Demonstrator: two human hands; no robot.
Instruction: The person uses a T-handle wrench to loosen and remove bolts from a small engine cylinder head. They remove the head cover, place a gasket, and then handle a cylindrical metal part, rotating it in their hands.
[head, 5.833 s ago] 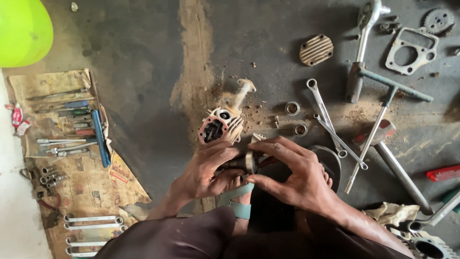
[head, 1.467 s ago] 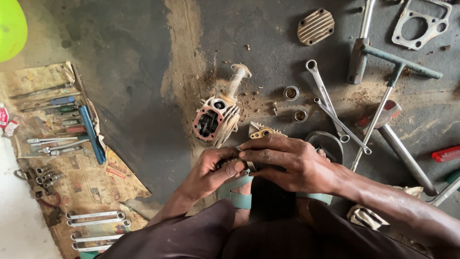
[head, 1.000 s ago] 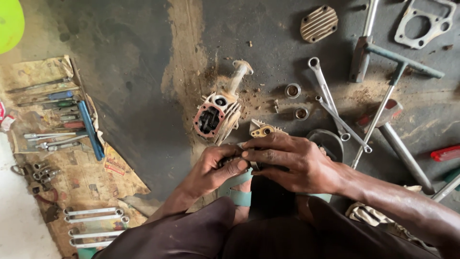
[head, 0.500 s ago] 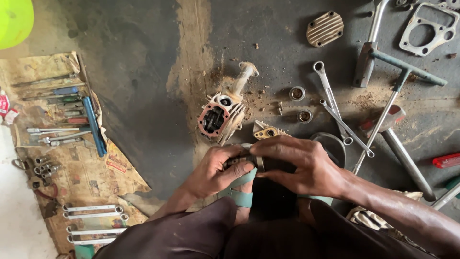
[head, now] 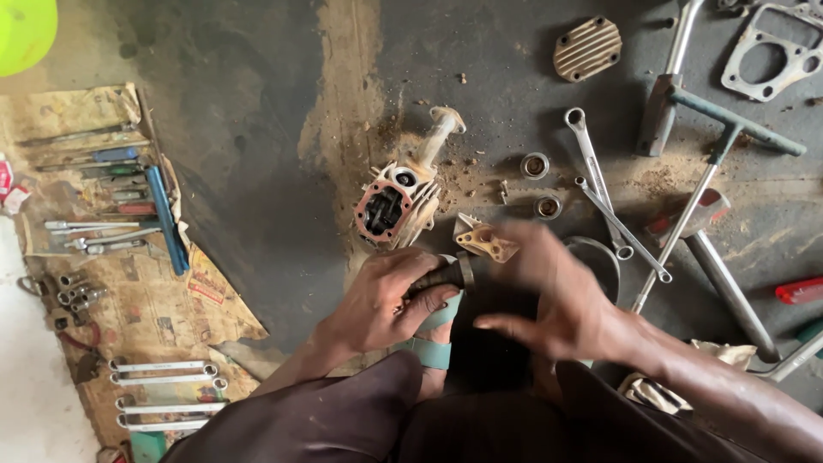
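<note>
Lifted off the part it covered half a second ago, the right hand [head: 561,300] now hangs blurred just beside it, fingers loosely spread and holding nothing. Dark oily floor [head: 257,171] fills the view, with open room at its upper left between the yellow-green round thing [head: 24,30] in the corner and the sandy streak down the middle. Printed newspaper [head: 154,309] lies along the left edge, carrying rows of spanners [head: 163,386] and screwdrivers. A long T-handled wrench [head: 711,171] and other wrenches crowd the right side. Above the hands sits a finned engine head [head: 394,206], its open port facing the camera. The left hand [head: 381,300] is wrapped around a short dark cylindrical part [head: 446,276], its long axis running left to right, its ringed end pointing right toward the other hand. A small tan bracket [head: 487,243] lies just above it.
</note>
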